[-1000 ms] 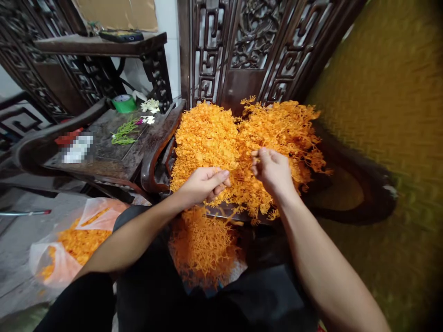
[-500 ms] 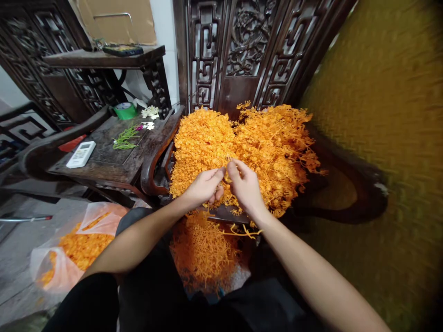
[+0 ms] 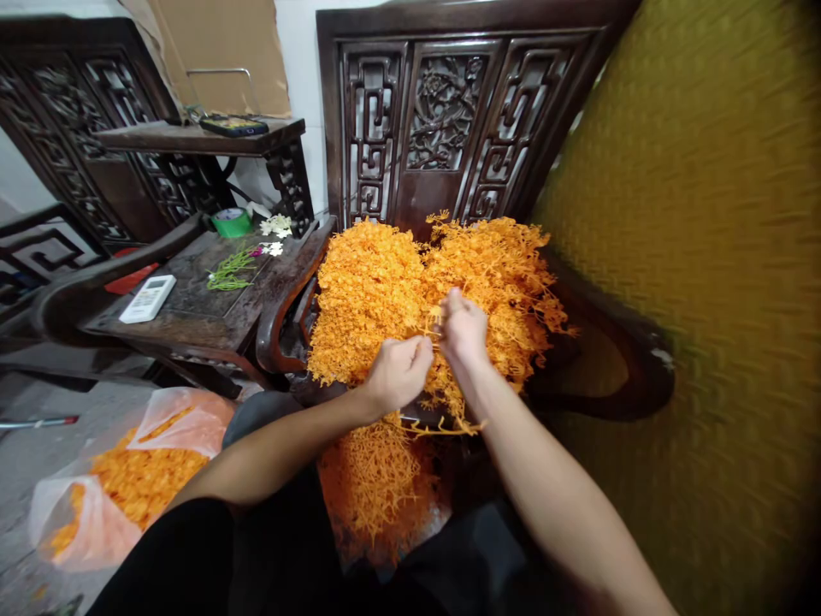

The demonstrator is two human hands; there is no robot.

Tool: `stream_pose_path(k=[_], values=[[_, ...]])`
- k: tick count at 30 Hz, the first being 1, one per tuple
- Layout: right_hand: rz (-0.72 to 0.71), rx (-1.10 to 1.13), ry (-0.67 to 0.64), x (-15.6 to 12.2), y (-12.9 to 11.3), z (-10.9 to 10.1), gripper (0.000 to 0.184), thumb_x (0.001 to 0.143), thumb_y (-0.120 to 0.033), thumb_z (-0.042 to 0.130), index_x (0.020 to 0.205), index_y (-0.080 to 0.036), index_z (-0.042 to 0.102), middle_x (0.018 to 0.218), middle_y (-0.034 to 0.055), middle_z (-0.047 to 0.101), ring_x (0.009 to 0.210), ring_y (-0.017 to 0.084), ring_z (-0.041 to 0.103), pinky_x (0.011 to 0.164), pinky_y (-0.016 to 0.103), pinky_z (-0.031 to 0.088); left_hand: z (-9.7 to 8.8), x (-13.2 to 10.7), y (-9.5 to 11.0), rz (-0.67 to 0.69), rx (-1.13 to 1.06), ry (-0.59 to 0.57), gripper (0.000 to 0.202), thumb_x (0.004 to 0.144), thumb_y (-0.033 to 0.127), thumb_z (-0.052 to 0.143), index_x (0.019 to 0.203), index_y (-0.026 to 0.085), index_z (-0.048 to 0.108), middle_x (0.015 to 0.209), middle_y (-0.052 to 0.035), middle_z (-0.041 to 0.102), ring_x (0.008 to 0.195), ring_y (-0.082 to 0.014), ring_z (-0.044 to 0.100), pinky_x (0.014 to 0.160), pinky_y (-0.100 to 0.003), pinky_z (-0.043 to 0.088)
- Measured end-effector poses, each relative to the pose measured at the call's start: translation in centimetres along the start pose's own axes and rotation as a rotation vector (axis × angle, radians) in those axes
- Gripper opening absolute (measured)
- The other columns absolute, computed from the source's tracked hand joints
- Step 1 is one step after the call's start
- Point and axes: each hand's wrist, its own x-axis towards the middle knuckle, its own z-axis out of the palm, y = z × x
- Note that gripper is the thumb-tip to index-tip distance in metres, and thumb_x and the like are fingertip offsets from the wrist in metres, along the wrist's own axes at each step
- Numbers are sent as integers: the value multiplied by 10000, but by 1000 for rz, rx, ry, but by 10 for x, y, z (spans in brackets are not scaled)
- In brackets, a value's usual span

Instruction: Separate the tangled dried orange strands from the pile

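My left hand (image 3: 401,374) is closed, thumb and fingers pinched at a thin orange plastic flower stem (image 3: 431,331). A little higher and to the right, my right hand (image 3: 464,330) is closed too, gripping the same stem, most of which is hidden by my fingers. Both hands are in front of two heaps of orange branching pieces: a dense left heap (image 3: 365,295) and a looser, spikier right heap (image 3: 504,265), both on a dark wooden chair. Below my wrists lies another pile of bare orange stems (image 3: 378,479), with one long orange sprig (image 3: 442,429) across the seat edge.
To the left stands a dark side table (image 3: 192,321) with a remote control (image 3: 148,299), green tape roll (image 3: 232,222), green stems (image 3: 232,270) and white flowers (image 3: 275,226). On the floor sits a plastic bag (image 3: 106,522) of orange pieces. A carved chair back (image 3: 433,192) rises behind the heaps.
My hands have drawn slightly apart: the left has moved down and rolled over, the right has shifted right and turned. The view has tilted up a little.
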Motion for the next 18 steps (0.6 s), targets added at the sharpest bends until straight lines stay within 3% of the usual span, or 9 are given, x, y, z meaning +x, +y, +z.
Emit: stream_pose_path(k=[2,4,7,9,11,13,15,16,18], values=[[49,42,-21,17,-10,-15,526,826,-661,714,713,-226,441,552,-87,386,436,66,291,396,205,247,-5,-6,3,41,-22,-58,497,1040,455,391,605,215,395,530,32,426,503,-108,395,561,-287,325],[89,69,-90,17,-19,-25,483,762,-596,806,760,-202,526,603,-58,483,457,63,376,405,194,298,-13,-6,1,-12,-79,-122,508,1038,480,385,606,213,406,537,31,437,509,-110,412,558,-284,329],[126,100,-225,-11,-26,-25,460,696,-506,884,912,-168,657,725,-9,595,507,68,462,410,188,317,-26,-1,-8,-121,-122,-145,494,1027,496,388,627,211,434,537,38,448,506,-114,418,548,-278,335],[159,118,-349,-33,-26,-19,467,743,-526,856,993,-172,682,709,-29,556,487,55,419,396,177,249,-32,1,-14,-146,-107,-142,484,1025,498,388,645,207,455,551,38,465,512,-114,425,554,-276,338],[183,66,-460,-44,-25,-12,450,778,-556,827,957,-168,686,620,-59,469,453,47,349,391,178,190,-35,-1,-16,-137,-63,-159,480,1026,475,383,636,204,451,554,36,463,520,-112,425,562,-277,331],[141,-2,-408,-38,-23,-10,464,730,-573,857,806,-165,651,530,-80,391,424,47,305,384,186,186,-37,-7,-13,-95,1,-221,475,1024,435,389,611,202,424,545,39,434,524,-108,401,564,-280,305],[50,4,-207,-21,-24,-14,523,655,-592,892,684,-189,560,488,-88,372,402,45,285,371,189,190,-40,-14,-6,-45,41,-297,470,1021,401,393,595,202,380,540,44,394,525,-101,369,561,-283,275],[26,23,-143,-13,-25,-18,549,650,-613,883,674,-201,521,497,-84,397,398,44,289,368,186,184,-42,-16,-3,-32,45,-332,466,1020,392,394,596,201,364,544,46,385,528,-99,361,561,-282,267],[29,24,-141,-5,-29,-25,531,652,-614,876,729,-202,551,598,-34,556,419,60,386,369,187,195,-47,-18,1,-48,42,-393,458,1020,388,389,604,198,365,555,46,398,536,-96,367,564,-277,271]])
